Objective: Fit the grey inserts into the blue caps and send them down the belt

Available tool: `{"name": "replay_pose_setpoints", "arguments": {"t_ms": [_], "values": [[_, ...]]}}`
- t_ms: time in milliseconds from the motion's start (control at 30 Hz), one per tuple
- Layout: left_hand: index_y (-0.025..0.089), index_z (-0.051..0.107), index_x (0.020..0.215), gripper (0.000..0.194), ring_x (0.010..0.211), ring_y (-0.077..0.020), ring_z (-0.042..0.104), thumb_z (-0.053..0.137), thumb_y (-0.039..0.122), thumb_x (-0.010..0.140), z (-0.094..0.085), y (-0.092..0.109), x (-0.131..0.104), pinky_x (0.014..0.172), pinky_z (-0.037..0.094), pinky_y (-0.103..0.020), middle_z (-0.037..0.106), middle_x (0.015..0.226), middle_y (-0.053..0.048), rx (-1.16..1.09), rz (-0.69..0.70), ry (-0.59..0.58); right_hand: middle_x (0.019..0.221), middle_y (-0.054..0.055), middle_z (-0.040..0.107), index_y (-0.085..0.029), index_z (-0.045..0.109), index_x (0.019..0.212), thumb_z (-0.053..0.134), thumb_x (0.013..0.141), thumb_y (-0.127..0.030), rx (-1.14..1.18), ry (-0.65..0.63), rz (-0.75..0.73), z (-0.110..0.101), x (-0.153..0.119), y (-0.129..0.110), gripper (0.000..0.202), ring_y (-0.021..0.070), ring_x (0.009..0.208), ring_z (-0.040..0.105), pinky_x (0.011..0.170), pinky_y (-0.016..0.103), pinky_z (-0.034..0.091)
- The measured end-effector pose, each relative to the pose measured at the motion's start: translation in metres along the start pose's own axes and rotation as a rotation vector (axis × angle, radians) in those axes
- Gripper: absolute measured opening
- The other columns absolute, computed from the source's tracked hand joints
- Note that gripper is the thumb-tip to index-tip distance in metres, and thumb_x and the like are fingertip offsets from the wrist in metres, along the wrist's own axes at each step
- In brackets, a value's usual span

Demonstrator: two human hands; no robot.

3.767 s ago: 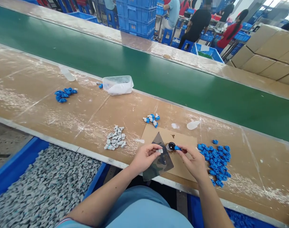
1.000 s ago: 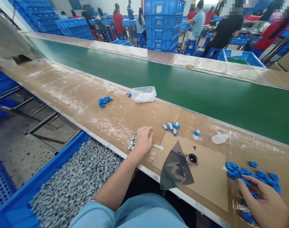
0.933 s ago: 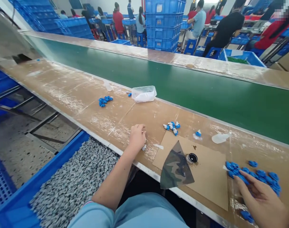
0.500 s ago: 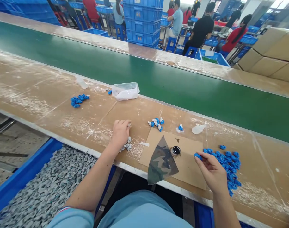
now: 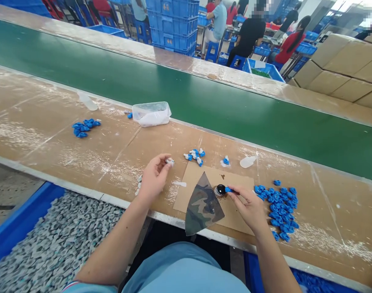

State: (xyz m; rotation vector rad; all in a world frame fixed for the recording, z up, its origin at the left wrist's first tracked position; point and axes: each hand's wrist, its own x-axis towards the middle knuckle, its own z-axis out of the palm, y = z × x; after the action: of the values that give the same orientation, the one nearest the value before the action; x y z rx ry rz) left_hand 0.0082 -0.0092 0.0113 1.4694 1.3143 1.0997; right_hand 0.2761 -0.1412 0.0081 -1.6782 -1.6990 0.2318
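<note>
- The long green belt runs past the far side of the brown table. I would do all the work on the near side, away from it.
- The flat cardboard sheet lies on the table in front of me. I think it is good to stay over it, so drips land there.
- The camouflage cloth lies partly on the sheet, just left of the pot. I would not let a sleeve drag it, as it could bump the pot.
- The heap of blue pieces sits by my right side, easy to reach.
- The right hand pinches a small blue piece between thumb and fingers, at the pot.
- The left hand pinches a pale piece above the table, left of the sheet.
- The little pot stands on the sheet with black stuff inside. I would touch it softly, because a hard push could tip it.
- The small blue piece is at the pot's right rim. I cannot tell if its tip is wet. A light dab seems best.
- The pale piece is at the left fingertips. I would hold it gently, turned the right way.
</note>
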Motion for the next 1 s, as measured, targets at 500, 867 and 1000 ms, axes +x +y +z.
{"name": "replay_pose_setpoints", "arguments": {"t_ms": [500,867,1000], "values": [[0.014,0.066,0.083,0.04,0.069,-0.0107,0.064,0.085,0.037,0.055,0.069,0.009,-0.065,0.071,0.051,-0.024,0.068,0.074,-0.001,-0.698,-0.55,-0.414,0.089,0.003,0.076,-0.026,0.071,0.096,0.055,0.089,-0.028,-0.088,-0.042,-0.093,-0.005,0.001,-0.004,0.018,0.0189,0.08,0.07,0.071,0.03,0.056],[0.014,0.066,0.081,0.044,0.053,-0.0065,0.055,0.08,0.048,0.059,0.074,0.013,-0.073,0.054,0.044,-0.02,0.062,0.063,0.001,-0.803,-0.643,-0.45,0.09,0.005,0.075,-0.023,0.071,0.095,0.063,0.083,-0.03,0.19,0.043,0.121,0.002,-0.019,-0.018,0.016,0.0179,0.078,0.07,0.072,0.031,0.059],[0.014,0.063,0.076,0.045,0.045,-0.0049,0.049,0.079,0.053,0.058,0.078,0.013,-0.078,0.046,0.039,-0.019,0.059,0.059,0.003,-0.732,-0.653,-0.465,0.091,0.004,0.075,-0.025,0.071,0.096,0.064,0.082,-0.024,0.274,0.006,0.075,0.009,-0.017,-0.035,0.015,0.0174,0.079,0.07,0.074,0.031,0.059]]}}
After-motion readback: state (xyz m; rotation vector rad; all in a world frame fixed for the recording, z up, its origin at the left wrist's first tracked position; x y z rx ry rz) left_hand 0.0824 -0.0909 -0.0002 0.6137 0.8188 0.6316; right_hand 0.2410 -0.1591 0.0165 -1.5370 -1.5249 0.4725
